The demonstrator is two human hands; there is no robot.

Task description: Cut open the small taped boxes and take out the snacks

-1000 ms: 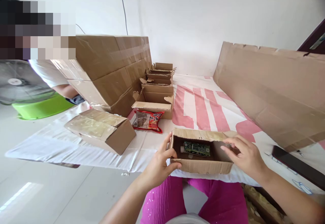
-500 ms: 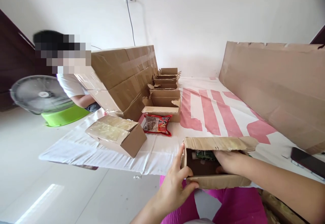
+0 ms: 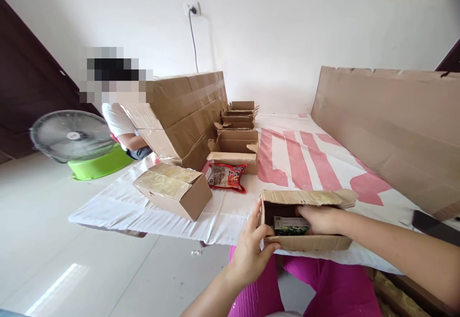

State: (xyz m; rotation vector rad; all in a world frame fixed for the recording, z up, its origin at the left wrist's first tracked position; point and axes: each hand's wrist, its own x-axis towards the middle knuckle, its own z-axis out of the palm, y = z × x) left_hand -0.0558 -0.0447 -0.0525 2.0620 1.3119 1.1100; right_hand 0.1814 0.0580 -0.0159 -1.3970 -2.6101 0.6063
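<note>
An open cardboard box (image 3: 309,244) sits at the table's near edge, its flaps spread front and back. My left hand (image 3: 251,247) grips its left end, thumb along the front flap and fingers over the side wall. Inside the box lies a green and white packet (image 3: 290,226). My right hand (image 3: 318,219) reaches into the box and closes on the packet's right end; its fingertips are partly hidden. To the left, a red food packet (image 3: 227,177) rests on the tablecloth beside a taped cardboard box (image 3: 176,187).
Several open boxes (image 3: 235,141) line up toward the wall, alongside stacked sealed cartons (image 3: 183,116). A tall cardboard panel (image 3: 388,130) stands at the right, near a dark phone (image 3: 436,228). Beyond the left table end are another person (image 3: 120,120) and a fan (image 3: 72,135).
Inside the box, the green packet has come down toward the front wall and shows a white panel. My right hand has shifted with it. My left hand keeps its grip.
</note>
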